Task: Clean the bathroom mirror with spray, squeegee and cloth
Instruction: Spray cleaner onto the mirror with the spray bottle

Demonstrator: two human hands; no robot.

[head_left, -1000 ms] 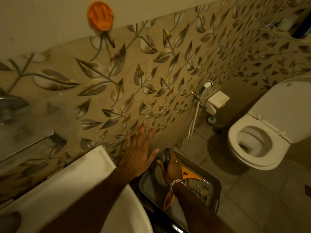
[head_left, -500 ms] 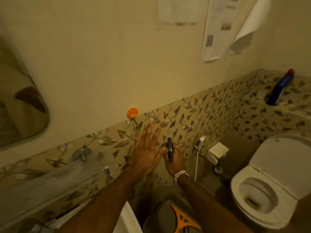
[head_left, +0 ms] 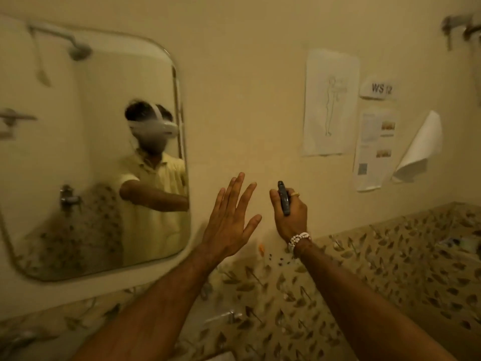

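The rounded wall mirror (head_left: 86,157) fills the left of the head view and reflects a person in a yellow shirt with a headset. My right hand (head_left: 290,214) is raised in front of the plain wall, right of the mirror, closed around a dark spray bottle (head_left: 283,198) whose nozzle sticks up above the fist. A white bead bracelet sits on that wrist. My left hand (head_left: 230,221) is held up flat with fingers spread, empty, just right of the mirror's lower right corner. Squeegee and cloth are out of sight.
Paper sheets (head_left: 329,102) and a "WS 12" label (head_left: 378,88) hang on the wall at right. Leaf-patterned tiles (head_left: 364,269) run below. A glass shelf bracket (head_left: 226,315) shows under my arms. A metal fitting (head_left: 460,27) sits top right.
The view has swung up from the tray and toilet to the mirror. Both hands rose with it; the right hand lifted the spray bottle out of the tray to chest height.
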